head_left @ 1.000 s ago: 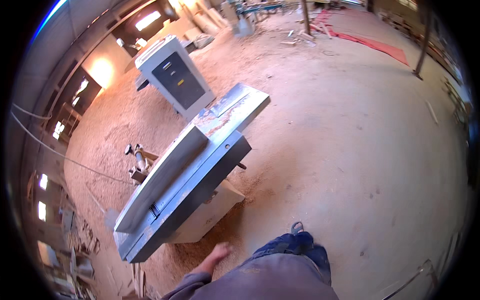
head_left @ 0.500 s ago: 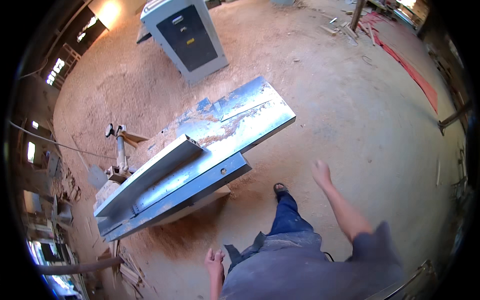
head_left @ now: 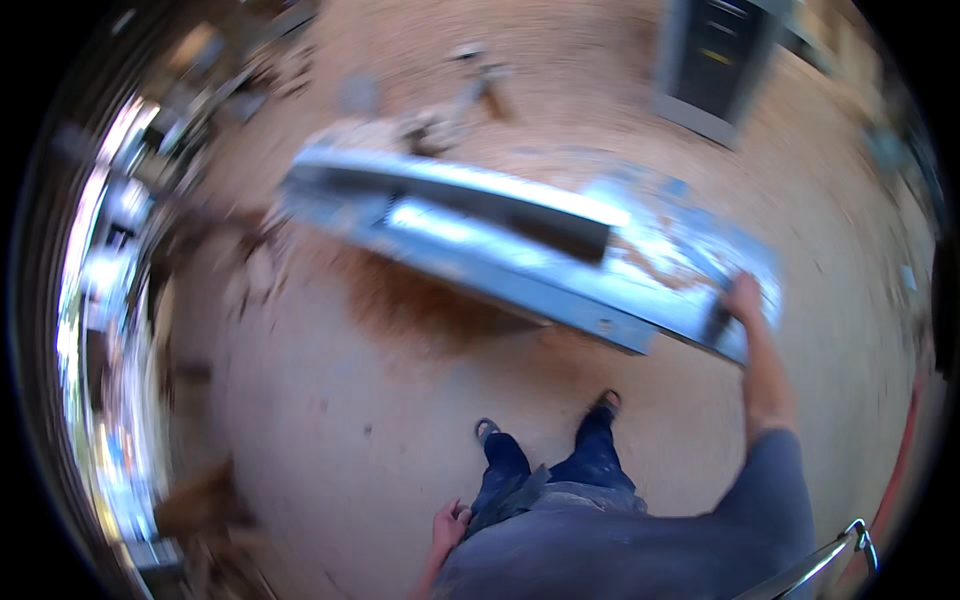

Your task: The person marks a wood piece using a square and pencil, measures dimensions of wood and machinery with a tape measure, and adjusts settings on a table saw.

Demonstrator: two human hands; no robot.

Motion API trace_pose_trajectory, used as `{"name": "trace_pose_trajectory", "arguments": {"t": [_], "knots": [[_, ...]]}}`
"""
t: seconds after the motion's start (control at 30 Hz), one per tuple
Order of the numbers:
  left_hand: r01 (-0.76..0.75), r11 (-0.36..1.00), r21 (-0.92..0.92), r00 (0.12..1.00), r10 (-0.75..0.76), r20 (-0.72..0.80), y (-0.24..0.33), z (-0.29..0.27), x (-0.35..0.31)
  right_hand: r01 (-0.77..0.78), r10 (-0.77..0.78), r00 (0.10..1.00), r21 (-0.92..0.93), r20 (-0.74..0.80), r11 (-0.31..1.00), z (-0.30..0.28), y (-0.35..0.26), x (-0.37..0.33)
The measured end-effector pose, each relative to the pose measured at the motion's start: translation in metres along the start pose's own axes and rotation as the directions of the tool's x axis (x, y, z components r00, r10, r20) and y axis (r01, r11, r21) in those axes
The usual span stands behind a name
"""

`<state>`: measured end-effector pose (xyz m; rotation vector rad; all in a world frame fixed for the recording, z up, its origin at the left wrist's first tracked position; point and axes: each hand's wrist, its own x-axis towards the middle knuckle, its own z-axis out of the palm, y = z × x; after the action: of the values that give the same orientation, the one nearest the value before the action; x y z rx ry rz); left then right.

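A jointer (head_left: 470,262) with a long metal bed stands in front of me, its raised fence (head_left: 440,185) running along the left part. Wood shavings (head_left: 655,270) lie on the bed's right part. My right hand (head_left: 741,297) is over the right end of the bed, at or just above the metal; contact is unclear. Motion blurs its fingers, and I cannot make out anything in them. Down by my left hip, my left hand (head_left: 450,524) hangs with its fingers loosely bent and a little apart, and nothing shows in it.
A grey cabinet machine (head_left: 700,125) with a dark front panel stands beyond the jointer at the far right. Reddish sawdust (head_left: 410,300) is heaped beneath the bed. Blurred wood pieces (head_left: 200,500) lie at the lower left. A metal bar (head_left: 800,570) crosses the lower right corner.
My view has swung left, so the jointer now lies across in front of me. My right hand has gone from beside me to over its right end. Both feet now show.
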<state>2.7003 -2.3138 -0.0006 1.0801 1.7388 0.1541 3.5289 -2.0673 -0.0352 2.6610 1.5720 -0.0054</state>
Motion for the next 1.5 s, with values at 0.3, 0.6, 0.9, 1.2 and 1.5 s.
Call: {"name": "trace_pose_trajectory", "arguments": {"t": [0.3, 0.6, 0.9, 1.2, 1.5], "knots": [[0.29, 0.898, -0.332, 0.897, -0.376, -0.232, -0.141, -0.023, -0.078, -0.112, 0.119, 0.976, -0.048, 0.181, 0.993, 0.021, -0.089, -0.125], [0.239, 0.866, -0.44, 0.606, -0.487, -0.629, -0.306, -0.152, -0.046, -0.01, -0.115, 0.66, 0.162, 0.742, 0.987, 0.072, -0.355, -0.375], [-0.067, 0.815, -0.575, 0.525, -0.461, -0.715, -0.379, -0.442, 0.047, -0.671, 0.018, 0.703, 0.655, 0.711, 0.349, 0.063, -0.826, -0.309], [-0.187, 0.009, -0.982, 0.323, -0.944, -0.07, -0.503, -0.488, 0.0, -0.754, -0.596, 0.474, 0.649, 0.648, 0.105, -0.012, -1.45, -0.426], [0.45, 0.285, -0.846, 0.548, -0.836, 0.01, -0.595, -0.528, 0.135, -0.666, -0.944, 0.189, 0.742, 0.269, 0.078, -0.145, -1.825, -0.615]]}}
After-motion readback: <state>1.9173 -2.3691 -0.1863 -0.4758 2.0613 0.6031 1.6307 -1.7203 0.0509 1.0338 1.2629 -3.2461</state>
